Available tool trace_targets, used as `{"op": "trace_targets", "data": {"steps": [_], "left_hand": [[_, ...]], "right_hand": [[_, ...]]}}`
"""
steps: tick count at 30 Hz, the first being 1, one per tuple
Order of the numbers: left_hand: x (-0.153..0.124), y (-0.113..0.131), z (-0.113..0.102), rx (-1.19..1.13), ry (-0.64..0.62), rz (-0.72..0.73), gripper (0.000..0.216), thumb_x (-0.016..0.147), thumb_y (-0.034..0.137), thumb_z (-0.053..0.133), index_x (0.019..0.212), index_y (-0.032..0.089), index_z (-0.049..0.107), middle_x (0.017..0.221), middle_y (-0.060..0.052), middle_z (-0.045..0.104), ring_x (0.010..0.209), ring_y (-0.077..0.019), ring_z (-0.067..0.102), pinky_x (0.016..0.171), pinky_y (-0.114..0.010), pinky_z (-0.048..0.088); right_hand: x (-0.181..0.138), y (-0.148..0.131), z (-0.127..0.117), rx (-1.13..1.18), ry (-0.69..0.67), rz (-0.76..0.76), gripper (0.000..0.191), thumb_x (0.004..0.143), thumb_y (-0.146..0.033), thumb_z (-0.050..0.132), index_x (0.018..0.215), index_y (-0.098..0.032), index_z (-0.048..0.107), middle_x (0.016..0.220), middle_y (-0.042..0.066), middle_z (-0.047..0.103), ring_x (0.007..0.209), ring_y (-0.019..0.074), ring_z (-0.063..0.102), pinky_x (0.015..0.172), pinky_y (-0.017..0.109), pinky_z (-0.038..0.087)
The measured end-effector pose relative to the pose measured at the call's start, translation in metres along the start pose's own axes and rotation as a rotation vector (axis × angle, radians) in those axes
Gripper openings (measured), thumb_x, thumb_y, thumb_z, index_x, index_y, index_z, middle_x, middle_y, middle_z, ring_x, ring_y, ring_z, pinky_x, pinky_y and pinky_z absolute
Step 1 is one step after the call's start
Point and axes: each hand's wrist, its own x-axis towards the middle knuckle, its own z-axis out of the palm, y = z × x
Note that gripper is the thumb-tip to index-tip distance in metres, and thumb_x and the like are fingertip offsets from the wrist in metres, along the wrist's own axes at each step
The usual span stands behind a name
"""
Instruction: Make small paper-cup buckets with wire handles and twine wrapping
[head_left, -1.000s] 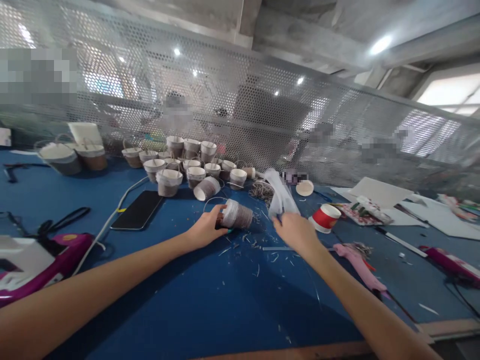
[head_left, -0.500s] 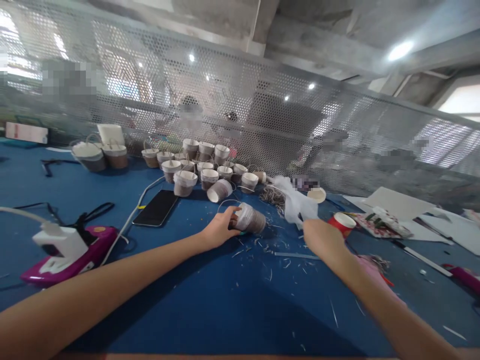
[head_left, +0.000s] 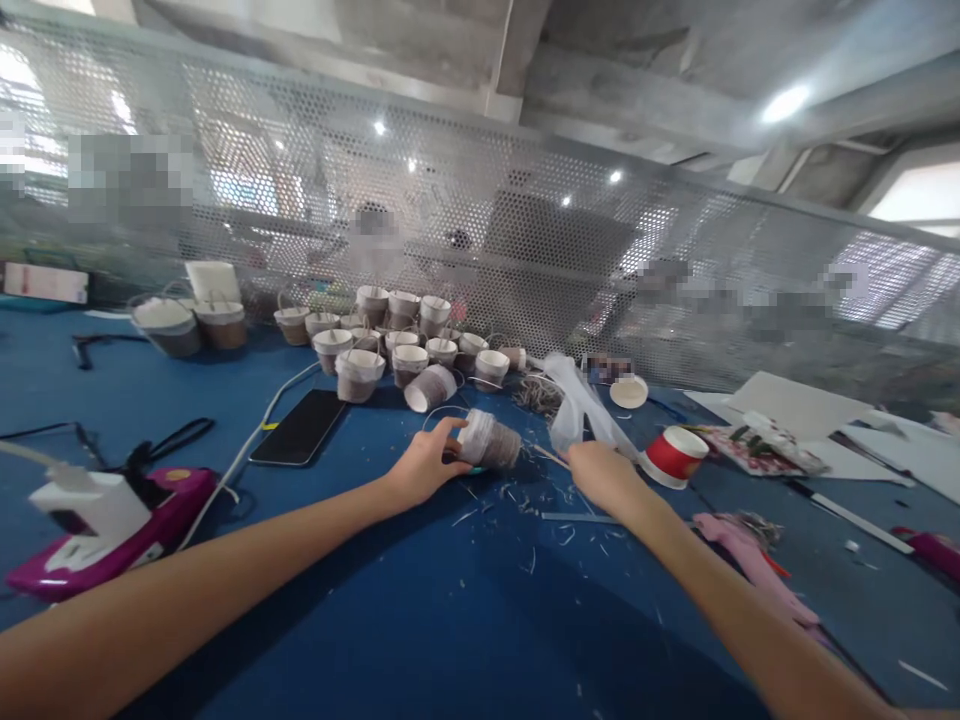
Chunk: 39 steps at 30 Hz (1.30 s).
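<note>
My left hand [head_left: 425, 463] is closed round the base of a paper cup wrapped in brown twine [head_left: 491, 442], which lies on its side on the blue table [head_left: 420, 610]. My right hand [head_left: 598, 472] is pinched on a thin strand beside a crumpled clear plastic bag [head_left: 576, 405]; the strand runs left toward the cup. Behind the cup stands a cluster of several twine-wrapped cups with handles [head_left: 397, 340]. A red paper cup [head_left: 673, 455] lies on its side just right of my right hand.
A black phone [head_left: 298, 427] and a white cable lie left of the cups. A magenta glue gun [head_left: 112, 530] sits at the left, a pink one [head_left: 739, 545] at the right. Scraps litter the table. A perforated metal screen [head_left: 480, 240] backs the table; white boards [head_left: 795, 405] lie far right.
My right hand has moved left toward the wrapped cup and now pinches a strand. My left hand stays on the cup. The view has shifted slightly.
</note>
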Motion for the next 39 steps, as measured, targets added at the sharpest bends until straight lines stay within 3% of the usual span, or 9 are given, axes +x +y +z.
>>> {"op": "trace_targets", "data": {"steps": [3,6,9,11,13,16,21,30,39], "left_hand": [[-0.001,-0.002,0.001,-0.002,-0.002,0.002,0.054,0.071,0.02,0.069,0.12,0.017,0.046,0.088,-0.005,0.073,0.087,-0.0218,0.069,0.083,-0.037,0.054],[0.0,-0.002,0.001,0.008,-0.007,-0.003,0.054,0.071,0.022,0.069,0.12,0.017,0.046,0.089,-0.006,0.073,0.085,-0.022,0.07,0.081,-0.037,0.055],[0.0,-0.003,0.002,0.012,-0.013,0.015,0.054,0.071,0.022,0.069,0.12,0.018,0.045,0.089,-0.006,0.073,0.085,-0.022,0.07,0.079,-0.036,0.055],[0.0,-0.004,0.003,0.015,-0.004,0.051,0.053,0.072,0.02,0.069,0.119,0.018,0.045,0.088,-0.005,0.073,0.085,-0.0218,0.07,0.079,-0.036,0.056],[-0.001,-0.005,0.005,0.021,0.019,0.108,0.05,0.073,0.018,0.068,0.117,0.019,0.045,0.088,-0.004,0.073,0.085,-0.0208,0.07,0.079,-0.035,0.057],[-0.005,-0.006,0.007,0.035,0.056,0.23,0.045,0.076,0.017,0.065,0.115,0.02,0.044,0.094,-0.004,0.071,0.088,-0.0186,0.07,0.078,-0.033,0.057],[-0.009,-0.005,0.01,0.13,0.071,0.339,0.042,0.08,0.016,0.062,0.116,0.019,0.041,0.103,-0.007,0.067,0.098,-0.0193,0.067,0.081,-0.032,0.058],[-0.012,0.0,0.007,0.367,0.19,0.529,0.021,0.083,0.016,0.062,0.102,0.016,0.053,0.095,-0.005,0.062,0.088,-0.0169,0.063,0.075,-0.03,0.057],[-0.01,0.006,0.003,0.418,0.249,0.687,0.012,0.08,0.017,0.066,0.09,0.017,0.06,0.083,-0.004,0.064,0.082,-0.0176,0.056,0.072,-0.031,0.053]], "right_hand": [[0.003,-0.006,0.008,0.063,0.019,-0.046,0.036,0.095,-0.024,0.035,0.085,-0.009,0.066,0.085,0.019,0.068,0.078,0.0261,0.065,0.061,0.031,0.039],[-0.003,0.005,0.002,0.17,0.005,-0.123,0.043,0.094,-0.045,0.039,0.077,-0.013,0.062,0.073,0.012,0.066,0.066,0.0202,0.062,0.056,0.028,0.038],[-0.006,0.028,-0.004,0.529,0.002,-0.222,0.043,0.092,-0.051,0.038,0.072,-0.017,0.057,0.055,0.001,0.058,0.048,0.0128,0.054,0.049,0.024,0.038],[-0.005,0.039,-0.004,0.77,0.206,-0.232,0.038,0.092,-0.048,0.038,0.075,-0.019,0.055,0.053,-0.002,0.056,0.042,0.0114,0.051,0.048,0.023,0.038],[-0.004,0.039,0.001,0.871,0.463,-0.22,0.032,0.092,-0.045,0.039,0.08,-0.019,0.055,0.053,-0.003,0.054,0.041,0.0114,0.05,0.048,0.023,0.038],[-0.009,0.019,0.009,0.834,0.596,-0.256,0.032,0.094,-0.041,0.038,0.082,-0.019,0.057,0.045,-0.006,0.044,0.041,0.0118,0.046,0.05,0.024,0.037],[-0.019,-0.015,0.018,0.745,0.51,-0.429,0.034,0.098,-0.033,0.031,0.084,-0.017,0.057,0.052,-0.003,0.047,0.047,0.0119,0.048,0.052,0.023,0.037],[-0.015,-0.019,0.032,0.604,0.592,-0.483,0.04,0.099,-0.039,0.031,0.078,-0.017,0.058,0.06,0.0,0.058,0.054,0.0108,0.054,0.053,0.021,0.034],[-0.013,-0.029,0.038,0.527,0.589,-0.494,0.04,0.099,-0.036,0.03,0.074,-0.017,0.055,0.058,0.0,0.055,0.053,0.0105,0.051,0.051,0.022,0.029]]}}
